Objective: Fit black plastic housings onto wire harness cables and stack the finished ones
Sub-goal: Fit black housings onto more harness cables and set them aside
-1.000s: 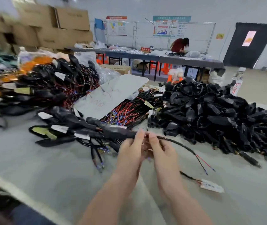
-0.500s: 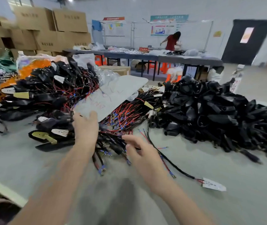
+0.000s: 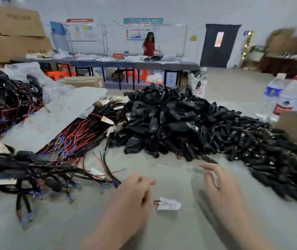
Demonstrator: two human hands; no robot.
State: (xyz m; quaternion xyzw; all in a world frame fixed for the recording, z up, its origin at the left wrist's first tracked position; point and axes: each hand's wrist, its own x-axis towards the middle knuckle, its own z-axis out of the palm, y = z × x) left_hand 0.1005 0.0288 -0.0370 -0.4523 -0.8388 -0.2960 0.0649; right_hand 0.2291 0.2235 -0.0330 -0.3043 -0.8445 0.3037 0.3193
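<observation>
The left hand (image 3: 131, 193) has its fingers curled round a wire harness cable (image 3: 108, 166) low over the grey table (image 3: 180, 230); its white paper tag (image 3: 168, 204) pokes out just beside the knuckles; gripping near that end likely leaves the loose wire ends free for threading. The right hand (image 3: 223, 190) hovers empty, fingers apart, angled toward the heap of black plastic housings (image 3: 171, 123), probably to pick one; fitted harnesses (image 3: 26, 168) lie piled at the left, handy for stacking.
</observation>
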